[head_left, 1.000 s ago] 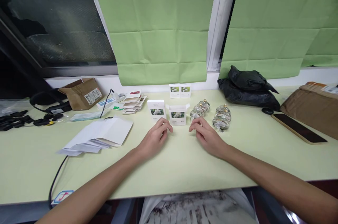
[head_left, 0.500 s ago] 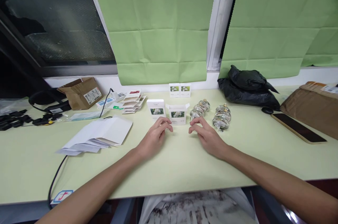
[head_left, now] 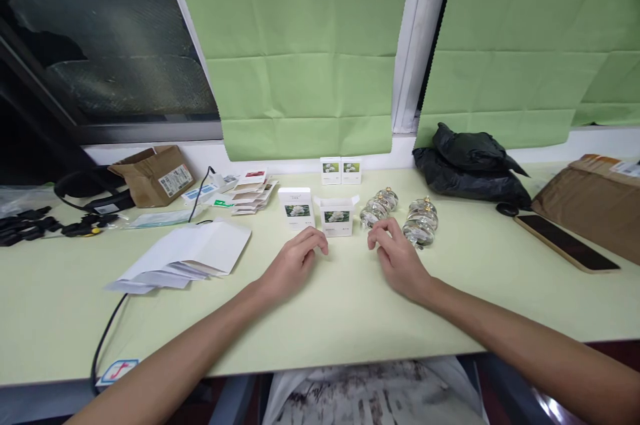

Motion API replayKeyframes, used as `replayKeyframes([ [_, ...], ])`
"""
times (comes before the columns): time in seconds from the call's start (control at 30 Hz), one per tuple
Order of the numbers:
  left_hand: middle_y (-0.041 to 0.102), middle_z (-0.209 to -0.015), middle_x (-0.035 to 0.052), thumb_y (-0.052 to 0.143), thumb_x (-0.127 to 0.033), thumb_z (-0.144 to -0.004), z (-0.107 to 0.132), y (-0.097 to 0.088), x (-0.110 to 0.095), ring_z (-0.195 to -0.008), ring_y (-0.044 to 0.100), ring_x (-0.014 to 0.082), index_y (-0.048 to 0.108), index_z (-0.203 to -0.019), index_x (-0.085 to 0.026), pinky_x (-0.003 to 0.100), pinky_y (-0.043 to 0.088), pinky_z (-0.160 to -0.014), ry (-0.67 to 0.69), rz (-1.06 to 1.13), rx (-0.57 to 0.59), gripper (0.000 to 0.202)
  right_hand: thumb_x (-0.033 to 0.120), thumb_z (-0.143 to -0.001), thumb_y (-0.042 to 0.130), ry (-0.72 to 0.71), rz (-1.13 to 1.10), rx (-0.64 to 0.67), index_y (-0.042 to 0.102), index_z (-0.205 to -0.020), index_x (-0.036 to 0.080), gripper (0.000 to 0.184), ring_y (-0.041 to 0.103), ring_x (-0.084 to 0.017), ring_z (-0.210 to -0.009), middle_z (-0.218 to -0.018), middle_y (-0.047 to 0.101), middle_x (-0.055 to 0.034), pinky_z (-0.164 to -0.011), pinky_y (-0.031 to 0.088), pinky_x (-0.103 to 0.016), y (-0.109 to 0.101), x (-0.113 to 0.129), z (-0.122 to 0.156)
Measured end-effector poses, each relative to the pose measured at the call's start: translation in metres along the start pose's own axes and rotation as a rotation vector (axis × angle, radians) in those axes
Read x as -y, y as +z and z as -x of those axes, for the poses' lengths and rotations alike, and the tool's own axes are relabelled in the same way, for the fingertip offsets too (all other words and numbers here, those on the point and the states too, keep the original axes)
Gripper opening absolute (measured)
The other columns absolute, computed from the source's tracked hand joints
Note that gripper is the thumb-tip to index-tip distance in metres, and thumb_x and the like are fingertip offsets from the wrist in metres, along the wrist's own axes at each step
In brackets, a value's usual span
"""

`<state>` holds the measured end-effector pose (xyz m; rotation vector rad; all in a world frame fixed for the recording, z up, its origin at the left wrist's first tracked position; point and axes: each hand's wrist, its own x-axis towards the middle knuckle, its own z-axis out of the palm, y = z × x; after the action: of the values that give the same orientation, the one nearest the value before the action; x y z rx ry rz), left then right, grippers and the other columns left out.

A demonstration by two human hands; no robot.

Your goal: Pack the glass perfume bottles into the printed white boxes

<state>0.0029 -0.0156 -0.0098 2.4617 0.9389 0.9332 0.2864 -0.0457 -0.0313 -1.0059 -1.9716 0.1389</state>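
Observation:
My left hand (head_left: 293,261) rests on the table with loosely bent fingers and nothing in it. It lies just in front of a closed white box (head_left: 296,210) with a flower picture. Beside that box stands a second white box (head_left: 338,219), its top flaps spread open. My right hand (head_left: 400,261), also empty, has its fingers curled but apart. Past its fingertips is a row of clear glass jars with gold knobs (head_left: 379,206); another row of such jars (head_left: 421,221) stands just beyond the hand on the right.
Two small white boxes (head_left: 341,171) stand against the wall. To the left lie white paper envelopes (head_left: 187,255), a stack of cards (head_left: 253,193) and a brown carton (head_left: 155,178). On the right are a black plastic bag (head_left: 470,168), a phone (head_left: 565,243) and a brown package (head_left: 593,201).
My right hand has shifted slightly to the right, and its fingers have curled in more. The left hand's fingers have bent a little further. Boxes and jars stay in place.

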Motion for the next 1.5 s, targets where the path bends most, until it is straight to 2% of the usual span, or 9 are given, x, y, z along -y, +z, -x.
replayKeyframes([
  [0.2, 0.062, -0.106, 0.0050, 0.036, 0.011, -0.078, 0.0005, -0.0036, -0.0013, -0.092, 0.061, 0.0161, 0.060, -0.073, -0.019, 0.028, 0.045, -0.074, -0.019, -0.059, -0.090, 0.039, -0.004, -0.092, 0.043, 0.061, -0.034, -0.036, 0.060, -0.110, 0.026, 0.038, 0.057, -0.020, -0.085, -0.120, 0.052, -0.0087, -0.071, 0.046, -0.034, -0.0014, -0.0012, -0.0037],
  [0.37, 0.056, -0.101, 0.0054, 0.038, 0.011, -0.069, 0.0040, -0.0053, 0.0004, -0.090, 0.059, 0.0165, 0.052, -0.062, -0.018, 0.029, 0.041, -0.069, -0.032, -0.093, -0.207, 0.032, -0.003, -0.091, 0.044, 0.068, -0.029, -0.021, 0.061, -0.109, 0.026, 0.038, 0.057, -0.020, -0.083, -0.119, 0.054, -0.0081, -0.070, 0.046, -0.034, -0.0013, -0.0023, -0.0035],
  [0.7, 0.064, -0.094, 0.0005, 0.042, 0.002, -0.088, 0.0026, -0.0005, -0.0002, -0.071, 0.052, 0.0138, 0.059, -0.092, -0.022, 0.029, 0.039, -0.066, -0.094, -0.058, -0.057, 0.030, 0.002, -0.091, 0.051, 0.115, -0.061, 0.008, 0.061, -0.117, 0.026, 0.037, 0.060, -0.021, -0.089, -0.119, 0.052, -0.0090, -0.066, 0.051, -0.033, -0.0042, 0.0041, -0.0043],
  [0.87, 0.068, -0.089, 0.0000, 0.043, 0.000, -0.089, 0.0030, -0.0017, -0.0023, -0.071, 0.057, 0.0148, 0.060, -0.091, -0.021, 0.028, 0.040, -0.066, -0.110, -0.085, -0.023, 0.028, 0.006, -0.100, 0.045, 0.088, -0.054, 0.065, 0.059, -0.118, 0.028, 0.031, 0.058, -0.020, -0.079, -0.112, 0.056, -0.0068, -0.068, 0.050, -0.034, -0.0045, 0.0025, -0.0034],
  [1.1, 0.066, -0.081, -0.0029, 0.042, 0.000, -0.086, 0.0021, -0.0024, -0.0029, -0.071, 0.059, 0.0147, 0.060, -0.088, -0.022, 0.027, 0.040, -0.064, -0.152, -0.084, 0.005, 0.029, 0.007, -0.105, 0.040, 0.026, -0.069, 0.181, 0.059, -0.122, 0.030, 0.035, 0.067, -0.023, -0.103, -0.122, 0.065, -0.0063, -0.085, 0.053, -0.035, -0.0031, -0.0038, 0.0003],
  [1.2, 0.065, -0.078, -0.0036, 0.042, 0.000, -0.086, 0.0025, -0.0021, -0.0028, -0.069, 0.058, 0.0143, 0.060, -0.088, -0.022, 0.027, 0.040, -0.064, -0.152, -0.082, 0.013, 0.029, 0.000, -0.099, 0.038, 0.064, -0.092, 0.230, 0.060, -0.123, 0.029, 0.044, 0.068, -0.017, -0.084, -0.126, 0.068, -0.0036, -0.075, 0.053, -0.031, -0.0030, -0.0042, 0.0008],
  [1.3, 0.063, -0.074, -0.0044, 0.043, -0.001, -0.088, 0.0030, -0.0021, -0.0031, -0.067, 0.057, 0.0139, 0.061, -0.086, -0.022, 0.027, 0.040, -0.064, -0.164, -0.079, 0.028, 0.028, -0.003, -0.093, 0.041, 0.107, -0.060, 0.210, 0.066, -0.111, 0.026, 0.042, 0.062, -0.014, -0.067, -0.108, 0.073, -0.0004, -0.074, 0.051, -0.031, -0.0046, -0.0030, -0.0005],
  [1.4, 0.063, -0.071, -0.0053, 0.043, -0.002, -0.088, 0.0035, -0.0020, -0.0036, -0.063, 0.055, 0.0134, 0.061, -0.085, -0.023, 0.026, 0.039, -0.063, -0.179, -0.077, 0.037, 0.028, -0.004, -0.087, 0.047, 0.086, -0.001, 0.159, 0.064, -0.076, 0.024, 0.034, 0.062, -0.020, -0.076, -0.073, 0.069, 0.0018, -0.083, 0.049, -0.035, -0.0066, -0.0025, -0.0010],
  [1.5, 0.063, -0.071, -0.0054, 0.043, -0.002, -0.088, 0.0038, -0.0017, -0.0034, -0.062, 0.054, 0.0131, 0.061, -0.083, -0.023, 0.026, 0.039, -0.063, -0.174, -0.082, 0.039, 0.028, -0.006, -0.080, 0.047, 0.114, -0.003, 0.145, 0.056, -0.063, 0.023, 0.034, 0.061, -0.021, -0.076, -0.060, 0.062, 0.0012, -0.078, 0.048, -0.033, -0.0065, -0.0041, 0.0012],
])
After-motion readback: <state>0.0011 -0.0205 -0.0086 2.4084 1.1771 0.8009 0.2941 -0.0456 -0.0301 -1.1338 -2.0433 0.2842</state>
